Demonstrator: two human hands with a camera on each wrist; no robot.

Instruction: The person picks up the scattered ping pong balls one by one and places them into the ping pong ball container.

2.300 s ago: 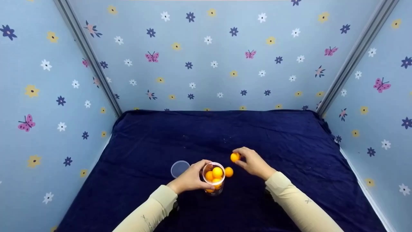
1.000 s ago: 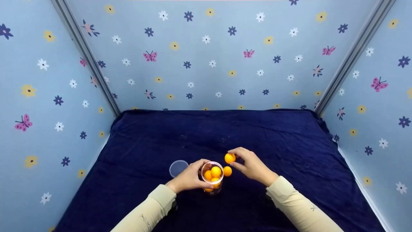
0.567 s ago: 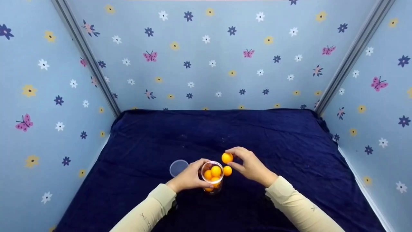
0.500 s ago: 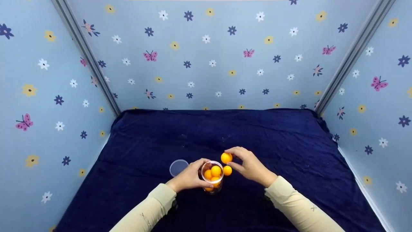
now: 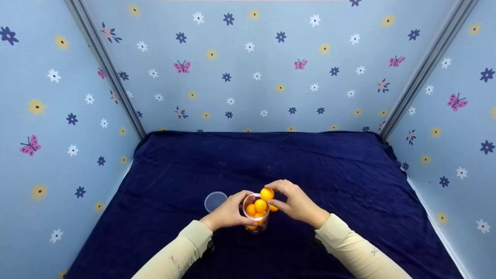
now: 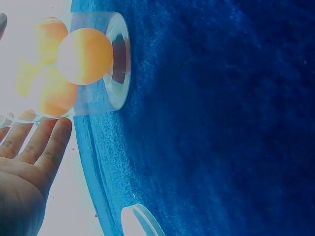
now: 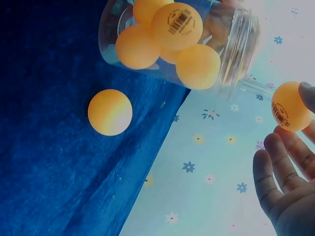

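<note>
In the head view my left hand (image 5: 228, 212) grips a clear plastic jar (image 5: 262, 229) near its rim. Several orange ping-pong balls (image 7: 180, 24) sit inside it, as the right wrist view shows. My right hand (image 5: 296, 202) pinches another orange ping-pong ball (image 5: 267, 194) between thumb and fingertips, at the right edge of the jar's mouth. One loose ball (image 7: 110, 112) lies on the dark blue cloth beside the jar; in the head view my right hand and the held ball partly cover it.
A round translucent lid (image 5: 215, 202) lies on the cloth left of the jar, partly behind my left hand. Dark blue cloth (image 5: 193, 162) covers the table. Patterned light blue walls (image 5: 248, 66) with grey corner posts enclose the back and sides.
My right hand has carried the pinched ball leftward, from beyond the loose ball to the jar's rim. The left hand and jar stay nearly still.
</note>
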